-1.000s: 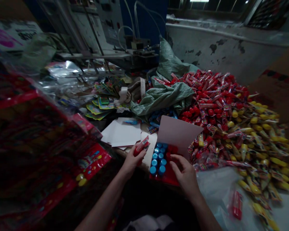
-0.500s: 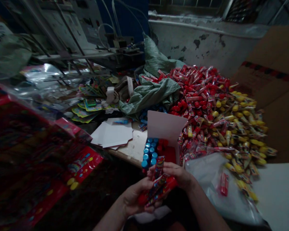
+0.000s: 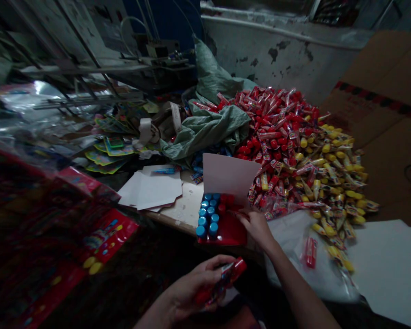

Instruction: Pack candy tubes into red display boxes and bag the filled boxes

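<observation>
In the lower middle of the frame the left hand (image 3: 192, 290) is closed round a bunch of red-capped tubes in printed wrappers (image 3: 226, 276), its fingers curled over them; one red cap sticks out past the fingertips toward the upper right. How many tubes it has is too dark to tell.

The right hand (image 3: 258, 228), right of centre, reaches over the right side of an open red box with a raised white flap (image 3: 228, 176). Its fingers are partly bent and point left into the box, near the red caps (image 3: 227, 199) at the back — whether they grip anything, I cannot tell. Blue-capped tubes (image 3: 213, 229) stand upright in rows along the left side of the box, and the front right part shows bare red.

The box sits at the front edge of a pale, worn counter (image 3: 187, 211). To its left lie white card sheets (image 3: 154, 188) with a blue wrapped tube (image 3: 165, 171) on top. Behind is a crumpled green woven sack (image 3: 205, 135). A large heap of red wrapped tubes (image 3: 277, 121) fills the upper right area, running into a heap of yellow wrapped tubes (image 3: 342, 157). Below them, a clear plastic bag (image 3: 287, 230) lies with a red tube (image 3: 310, 252) at it.
</observation>
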Action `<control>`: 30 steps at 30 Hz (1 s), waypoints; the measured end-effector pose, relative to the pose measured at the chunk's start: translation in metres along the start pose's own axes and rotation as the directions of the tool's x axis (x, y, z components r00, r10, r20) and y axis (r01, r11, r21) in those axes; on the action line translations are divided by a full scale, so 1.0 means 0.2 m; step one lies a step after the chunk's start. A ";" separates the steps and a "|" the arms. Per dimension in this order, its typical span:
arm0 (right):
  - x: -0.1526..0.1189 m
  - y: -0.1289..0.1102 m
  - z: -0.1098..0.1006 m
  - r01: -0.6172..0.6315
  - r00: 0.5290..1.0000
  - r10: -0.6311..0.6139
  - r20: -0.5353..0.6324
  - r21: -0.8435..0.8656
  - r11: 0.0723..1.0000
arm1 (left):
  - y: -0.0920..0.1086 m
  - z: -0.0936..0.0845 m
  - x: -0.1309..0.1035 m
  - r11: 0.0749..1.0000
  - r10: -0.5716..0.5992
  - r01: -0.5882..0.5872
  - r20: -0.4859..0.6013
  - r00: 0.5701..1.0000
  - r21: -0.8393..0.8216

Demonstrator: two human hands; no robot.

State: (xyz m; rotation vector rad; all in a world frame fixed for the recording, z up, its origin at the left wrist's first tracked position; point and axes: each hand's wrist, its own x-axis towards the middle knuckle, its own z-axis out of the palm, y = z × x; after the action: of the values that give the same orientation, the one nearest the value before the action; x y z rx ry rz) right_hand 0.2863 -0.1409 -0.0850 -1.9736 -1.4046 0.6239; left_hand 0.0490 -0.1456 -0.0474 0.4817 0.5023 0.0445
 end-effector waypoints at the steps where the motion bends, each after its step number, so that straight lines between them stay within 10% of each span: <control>1: 0.03 -0.01 0.01 0.006 1.000 -0.004 0.026 -0.086 0.996 | 0.01 0.00 0.00 1.000 0.010 -0.010 -0.024 1.000 0.016; 9: 0.13 -0.26 0.10 0.010 0.977 0.105 0.185 -0.532 0.847 | 0.00 -0.02 0.00 0.998 0.046 -0.043 -0.083 0.996 0.035; 17: 0.21 -0.30 0.15 0.018 0.963 0.110 0.245 -0.470 0.882 | 0.05 -0.01 0.03 0.996 0.086 -0.087 -0.131 0.988 0.001; 23: 0.01 -0.16 -0.05 -0.068 0.996 0.075 -0.038 0.170 0.983 | 0.10 -0.01 0.09 0.974 0.121 -0.170 -0.291 0.949 -0.150; 26: -0.16 -0.16 -0.06 -0.280 0.960 0.209 0.187 0.615 0.738 | 0.12 0.02 0.14 0.962 0.129 -0.194 -0.306 0.943 -0.194; 30: -0.28 -0.21 -0.02 -0.293 0.955 0.142 0.260 0.753 0.589 | 0.13 0.06 0.19 0.961 0.191 -0.242 -0.313 0.930 -0.132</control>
State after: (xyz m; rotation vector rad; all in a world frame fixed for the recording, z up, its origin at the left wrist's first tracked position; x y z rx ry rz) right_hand 0.2439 -0.1845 -0.0509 -1.3647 -0.7273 1.3029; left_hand 0.0896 -0.1225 -0.0433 0.3628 0.7333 0.3759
